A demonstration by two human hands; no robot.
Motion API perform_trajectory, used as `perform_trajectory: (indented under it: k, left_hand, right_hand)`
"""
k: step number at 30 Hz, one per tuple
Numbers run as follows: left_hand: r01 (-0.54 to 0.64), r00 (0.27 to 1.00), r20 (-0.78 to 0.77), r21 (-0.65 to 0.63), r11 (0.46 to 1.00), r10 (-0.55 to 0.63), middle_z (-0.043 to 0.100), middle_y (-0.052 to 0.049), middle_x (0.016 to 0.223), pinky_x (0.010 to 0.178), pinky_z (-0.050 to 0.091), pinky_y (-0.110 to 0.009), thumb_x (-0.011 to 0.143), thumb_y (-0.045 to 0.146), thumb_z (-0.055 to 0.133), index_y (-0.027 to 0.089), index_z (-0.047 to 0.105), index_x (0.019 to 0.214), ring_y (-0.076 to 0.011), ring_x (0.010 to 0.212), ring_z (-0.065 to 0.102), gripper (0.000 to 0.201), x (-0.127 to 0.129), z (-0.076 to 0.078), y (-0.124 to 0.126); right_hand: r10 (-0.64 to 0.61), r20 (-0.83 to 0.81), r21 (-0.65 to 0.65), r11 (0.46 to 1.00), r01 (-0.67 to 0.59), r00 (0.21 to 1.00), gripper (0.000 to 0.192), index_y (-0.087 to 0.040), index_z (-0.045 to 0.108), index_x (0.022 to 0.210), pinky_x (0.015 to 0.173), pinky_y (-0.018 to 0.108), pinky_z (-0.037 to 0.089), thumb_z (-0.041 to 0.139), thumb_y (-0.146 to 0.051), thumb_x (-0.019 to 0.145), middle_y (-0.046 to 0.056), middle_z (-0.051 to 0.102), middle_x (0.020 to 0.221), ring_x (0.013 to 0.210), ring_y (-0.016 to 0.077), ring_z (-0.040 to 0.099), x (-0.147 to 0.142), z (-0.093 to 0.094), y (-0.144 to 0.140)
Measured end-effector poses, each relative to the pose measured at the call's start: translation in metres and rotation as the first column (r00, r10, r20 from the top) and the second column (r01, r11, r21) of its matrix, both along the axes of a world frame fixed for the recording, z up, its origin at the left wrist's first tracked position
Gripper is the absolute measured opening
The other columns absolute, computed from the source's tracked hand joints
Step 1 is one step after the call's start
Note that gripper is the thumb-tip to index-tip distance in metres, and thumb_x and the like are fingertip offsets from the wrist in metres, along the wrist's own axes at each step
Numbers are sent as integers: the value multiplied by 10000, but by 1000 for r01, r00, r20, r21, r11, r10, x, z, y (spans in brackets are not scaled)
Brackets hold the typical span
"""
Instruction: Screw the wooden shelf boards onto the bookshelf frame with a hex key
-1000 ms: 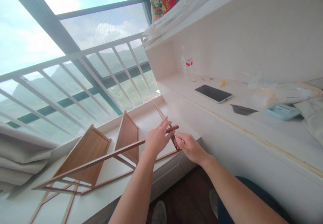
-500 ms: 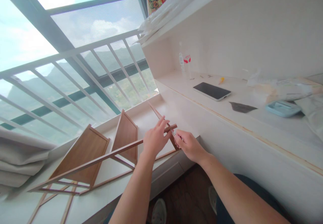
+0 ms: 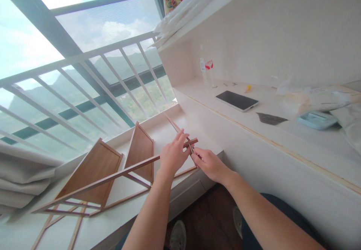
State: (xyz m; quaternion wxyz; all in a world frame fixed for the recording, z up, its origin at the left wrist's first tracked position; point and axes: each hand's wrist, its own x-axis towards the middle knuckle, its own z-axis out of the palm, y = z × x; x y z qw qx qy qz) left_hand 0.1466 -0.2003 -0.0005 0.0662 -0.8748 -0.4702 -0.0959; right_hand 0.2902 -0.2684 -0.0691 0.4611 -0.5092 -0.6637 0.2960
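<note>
Lying tipped on the sill, the slim brown wooden rack (image 3: 107, 175) has both hands' grips closed on its top rail.

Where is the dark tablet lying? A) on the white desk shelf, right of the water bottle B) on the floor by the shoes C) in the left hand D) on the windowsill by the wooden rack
A: the tablet lies flat on the white desk shelf, right of the water bottle.
</note>
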Motion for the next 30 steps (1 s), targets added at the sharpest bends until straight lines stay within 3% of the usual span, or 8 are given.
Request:
perform_trajectory:
  k: [4,8,18,22,26,30]
  left_hand:
    - [-8,1000,0,-1,1000,8,431,-20,1575,784,567,-400,937,516,521,376,543,1316,-269,948,726,405,0,0,-1]
    - [-15,1000,2,16,1000,15,448,-16,1565,780,571,-397,937,504,529,375,550,1305,-267,944,728,390,2,-1,1]
    - [12,1000,-20,27,1000,-12,454,-17,1561,734,580,-424,962,543,451,371,553,1285,-282,882,739,380,1,0,0]
    - [7,1000,-28,-3,1000,-8,440,-22,1572,760,576,-410,959,519,471,372,546,1304,-274,900,737,382,0,2,-3]
    - [20,999,-26,-28,999,-21,428,-18,1580,772,569,-404,961,502,478,381,539,1320,-273,916,736,384,-2,3,-3]
    - [30,999,-14,-55,998,-30,406,-11,1592,806,564,-416,959,480,494,389,532,1334,-282,967,727,387,-4,5,-2]
  right_hand:
    - [43,45,-29,999,-42,998,252,-211,478,769,629,257,295,438,-305,999,-25,566,673,635,134,508,-4,-4,0]
    - [73,27,22,997,-73,997,301,-210,445,716,626,257,296,417,-299,1002,-31,535,633,608,128,484,-7,-1,-2]
    - [32,-40,-5,999,-32,999,355,-206,450,643,635,257,351,405,-290,984,-24,525,584,582,124,490,-5,5,2]
    - [86,-208,-62,993,-101,974,406,-202,463,624,619,247,395,395,-346,997,-29,531,550,546,111,514,-6,1,2]
    - [148,-466,-127,965,-231,872,458,-211,420,595,522,233,400,395,-461,978,-52,452,495,467,102,511,-6,-1,5]
    - [170,-560,-117,953,-281,811,483,-211,395,542,466,231,369,411,-475,947,-57,396,467,413,94,485,-5,3,5]
